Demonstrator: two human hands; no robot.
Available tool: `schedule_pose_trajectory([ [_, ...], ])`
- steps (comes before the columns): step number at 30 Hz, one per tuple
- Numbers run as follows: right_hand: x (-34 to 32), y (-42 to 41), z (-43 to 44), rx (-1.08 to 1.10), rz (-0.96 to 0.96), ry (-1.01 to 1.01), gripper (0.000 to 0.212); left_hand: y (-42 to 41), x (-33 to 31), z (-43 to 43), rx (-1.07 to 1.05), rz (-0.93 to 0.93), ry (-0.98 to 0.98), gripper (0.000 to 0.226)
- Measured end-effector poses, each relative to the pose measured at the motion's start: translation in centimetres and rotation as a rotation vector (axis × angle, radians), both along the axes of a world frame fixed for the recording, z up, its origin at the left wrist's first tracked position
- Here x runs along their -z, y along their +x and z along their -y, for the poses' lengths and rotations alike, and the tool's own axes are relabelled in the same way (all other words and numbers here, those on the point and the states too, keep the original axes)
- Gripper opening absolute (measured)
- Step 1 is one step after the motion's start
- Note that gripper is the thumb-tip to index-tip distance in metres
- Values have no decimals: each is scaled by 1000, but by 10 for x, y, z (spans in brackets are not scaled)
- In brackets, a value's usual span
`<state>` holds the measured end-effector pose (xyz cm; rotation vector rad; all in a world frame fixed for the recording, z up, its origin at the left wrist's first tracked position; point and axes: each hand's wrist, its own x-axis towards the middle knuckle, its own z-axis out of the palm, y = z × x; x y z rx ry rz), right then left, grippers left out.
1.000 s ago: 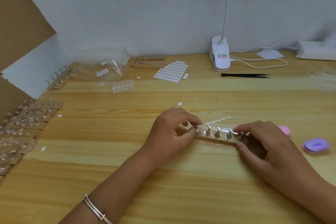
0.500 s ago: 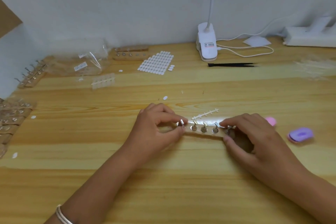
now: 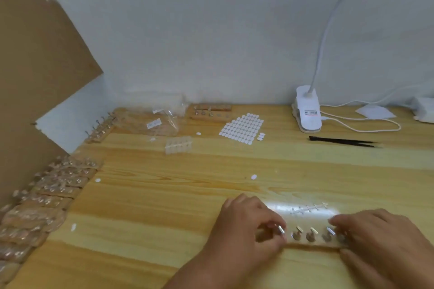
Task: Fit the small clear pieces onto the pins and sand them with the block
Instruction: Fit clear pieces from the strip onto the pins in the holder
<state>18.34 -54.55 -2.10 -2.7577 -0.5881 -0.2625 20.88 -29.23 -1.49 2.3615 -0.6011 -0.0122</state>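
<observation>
Head view: hands [image 3: 249,225] [image 3: 375,234] still hold pin strip [image 3: 312,241].

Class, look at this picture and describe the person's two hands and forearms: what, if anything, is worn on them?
The left hand and right hand are bare: no gloves, no rings showing. Both forearms are bare too, with no sleeves in view. No watch or bracelet shows, though the frame's edge cuts the arms off.

The only camera is sitting on the person's head, looking forward and down over the wooden table [image 3: 150,197]. The left hand [image 3: 249,225] and the right hand [image 3: 380,237] are showing near at 5 o'clock, and the wall [image 3: 211,30] is standing farther away at 12 o'clock.
</observation>
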Motion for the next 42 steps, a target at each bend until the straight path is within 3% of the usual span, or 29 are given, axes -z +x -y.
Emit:
schedule_pose_trajectory([
  [3, -10, 28, 9, -27, -103, -5, 46, 5, -1, -12, 26, -29, 57, 43],
  [5, -32, 47, 4, -54, -145, 82, 44, 11, -2, -30, -23, -35, 21, 55],
  [8, -74, 82, -35, -101, -120, 126, 32, 38, -6, -73, -279, 58, -53, 40],
  [12, -74, 142, -130, -292, -143, 109, 16, 76, -7, -129, -539, 140, 203, 42],
  [18, -36, 213, -254, -369, -282, -122, 64, 75, 9, -148, -532, 191, 326, 45],
  [22, -33, 240, -271, -375, -292, -209, 70, 76, 13, -155, -541, 172, 278, 48],
  [26, -35, 252, -272, -384, -291, -228, 62, 78, 15, -155, -562, 177, 236, 56],
  [31, -42, 244, -257, -364, -291, -59, 60, 74, 10, -160, -641, 164, 189, 63],
  [35, -61, 219, -204, -301, -230, -27, 54, 63, -1, -151, -622, 194, 118, 56],
  [39, -69, 176, -109, -179, -247, 37, 46, 39, -10, -116, -339, 198, 12, 37],
  [42, -66, 133, -40, -68, -298, 134, 49, 21, -9, -80, -68, 147, 98, 52],
])
